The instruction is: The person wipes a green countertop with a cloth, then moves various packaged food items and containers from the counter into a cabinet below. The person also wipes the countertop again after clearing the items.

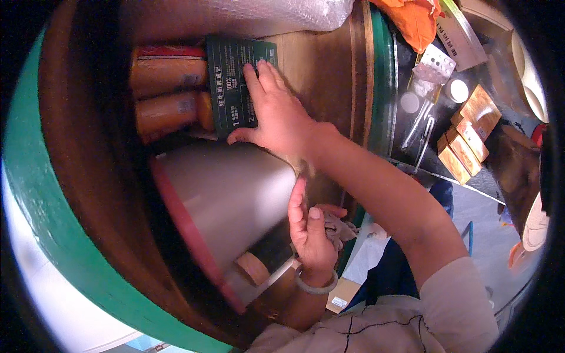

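Observation:
My right hand (pixel 280 108) lies with fingers apart on the printed face of a dark green carton (pixel 223 57). Its thumb is by the carton's lower end. Behind the carton sit two orange-yellow containers (pixel 170 77), one with a red band. Below them is a pale tapered tub (pixel 220 189) with a red rim. At the tub's narrow end, my left hand (pixel 311 242), with a pale ring band on its wrist, is closed around a crumpled greyish cloth (pixel 340 229). Its fingertips are close to the tub; whether they touch is unclear.
These things are in a brown wooden compartment (pixel 322 75) with a green outer edge (pixel 383 88). A bubble-wrapped package (pixel 247 17) lies above. At right, a black surface bears an orange bag (pixel 415 22), a blister pack (pixel 437 61), a white cap (pixel 457 91) and small boxes (pixel 461 152).

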The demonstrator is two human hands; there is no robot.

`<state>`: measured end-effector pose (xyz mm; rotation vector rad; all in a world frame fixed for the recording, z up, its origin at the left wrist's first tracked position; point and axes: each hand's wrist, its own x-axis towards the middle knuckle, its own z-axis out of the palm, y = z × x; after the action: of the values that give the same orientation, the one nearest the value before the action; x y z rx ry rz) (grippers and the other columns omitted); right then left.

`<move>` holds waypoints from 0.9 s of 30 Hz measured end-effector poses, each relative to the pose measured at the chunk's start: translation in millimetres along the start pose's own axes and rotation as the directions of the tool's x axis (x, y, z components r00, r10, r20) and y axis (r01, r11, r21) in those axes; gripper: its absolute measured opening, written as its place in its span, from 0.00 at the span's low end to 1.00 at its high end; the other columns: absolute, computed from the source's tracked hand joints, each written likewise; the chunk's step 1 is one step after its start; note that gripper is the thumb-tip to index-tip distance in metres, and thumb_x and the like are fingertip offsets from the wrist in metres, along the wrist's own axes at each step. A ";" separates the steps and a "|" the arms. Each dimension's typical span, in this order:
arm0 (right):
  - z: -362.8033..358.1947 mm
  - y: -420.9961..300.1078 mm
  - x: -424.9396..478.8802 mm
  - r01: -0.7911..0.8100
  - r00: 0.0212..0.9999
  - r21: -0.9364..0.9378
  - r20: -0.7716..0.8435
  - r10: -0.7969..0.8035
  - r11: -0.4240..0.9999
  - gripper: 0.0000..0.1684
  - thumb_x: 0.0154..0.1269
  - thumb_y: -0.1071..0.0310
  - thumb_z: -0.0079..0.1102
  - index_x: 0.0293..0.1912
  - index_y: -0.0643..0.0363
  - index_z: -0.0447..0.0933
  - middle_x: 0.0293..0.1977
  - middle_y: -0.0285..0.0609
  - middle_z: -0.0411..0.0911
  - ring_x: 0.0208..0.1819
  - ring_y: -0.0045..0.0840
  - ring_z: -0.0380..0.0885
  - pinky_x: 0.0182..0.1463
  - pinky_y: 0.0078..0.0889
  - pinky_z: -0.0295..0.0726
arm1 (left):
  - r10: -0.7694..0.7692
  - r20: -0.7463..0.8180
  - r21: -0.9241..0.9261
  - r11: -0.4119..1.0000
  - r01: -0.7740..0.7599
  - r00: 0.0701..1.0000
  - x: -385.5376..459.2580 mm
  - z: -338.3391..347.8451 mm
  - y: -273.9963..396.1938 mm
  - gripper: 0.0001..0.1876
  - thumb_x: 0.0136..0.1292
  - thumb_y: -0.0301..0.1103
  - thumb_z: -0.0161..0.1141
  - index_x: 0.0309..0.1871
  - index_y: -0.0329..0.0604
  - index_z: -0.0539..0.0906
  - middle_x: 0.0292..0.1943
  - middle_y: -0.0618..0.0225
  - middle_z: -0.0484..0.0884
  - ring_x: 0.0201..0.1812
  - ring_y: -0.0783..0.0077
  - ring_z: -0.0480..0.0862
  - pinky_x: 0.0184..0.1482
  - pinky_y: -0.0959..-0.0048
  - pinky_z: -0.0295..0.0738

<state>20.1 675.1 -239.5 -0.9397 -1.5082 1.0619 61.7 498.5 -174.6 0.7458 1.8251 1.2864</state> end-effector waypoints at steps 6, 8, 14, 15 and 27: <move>-8.8 6.7 -0.4 0.012 1.000 -0.001 0.006 -0.012 1.000 0.59 0.47 0.46 0.72 0.67 0.72 0.53 0.64 0.73 0.53 0.67 0.59 0.55 0.71 0.45 0.58 | -0.041 -0.011 0.048 0.998 0.042 0.999 -7.3 6.2 0.2 0.25 0.71 0.34 0.45 0.69 0.35 0.60 0.67 0.60 0.66 0.35 0.75 0.81 0.39 0.77 0.75; -19.2 20.4 0.4 0.052 0.996 -0.038 0.078 -0.049 0.998 0.52 0.52 0.53 0.70 0.68 0.67 0.54 0.63 0.67 0.58 0.65 0.54 0.60 0.68 0.43 0.62 | -0.029 0.016 0.004 1.000 0.029 0.999 -10.0 6.1 -0.9 0.24 0.71 0.28 0.44 0.69 0.36 0.60 0.66 0.59 0.67 0.35 0.79 0.81 0.39 0.80 0.73; -47.6 18.4 0.0 -0.028 0.974 -0.045 0.224 0.038 0.999 0.40 0.57 0.64 0.65 0.65 0.65 0.59 0.50 0.60 0.71 0.51 0.50 0.74 0.55 0.43 0.74 | -0.057 0.027 0.087 0.995 0.054 0.998 -18.1 4.2 -7.3 0.25 0.71 0.38 0.48 0.68 0.36 0.62 0.66 0.58 0.67 0.32 0.73 0.81 0.35 0.74 0.77; -47.2 16.5 0.7 -0.024 0.974 -0.048 0.224 0.034 0.999 0.41 0.56 0.64 0.65 0.65 0.65 0.59 0.50 0.60 0.72 0.51 0.50 0.74 0.55 0.43 0.74 | -0.074 0.012 0.035 0.997 0.074 0.997 -19.9 2.1 -7.5 0.25 0.71 0.37 0.48 0.68 0.36 0.62 0.66 0.58 0.67 0.32 0.72 0.81 0.36 0.74 0.77; -21.0 14.2 -47.4 -0.027 0.979 0.079 0.205 0.010 0.997 0.45 0.54 0.58 0.69 0.65 0.67 0.58 0.54 0.65 0.70 0.54 0.53 0.73 0.58 0.43 0.72 | -0.209 -0.153 -0.101 0.976 0.195 0.966 -37.8 -23.5 -7.7 0.27 0.70 0.35 0.47 0.70 0.36 0.57 0.68 0.56 0.65 0.35 0.71 0.80 0.39 0.72 0.77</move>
<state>49.5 638.2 -265.1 -0.8089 -1.6121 1.2553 61.8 453.9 -167.7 0.4057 1.9067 1.3123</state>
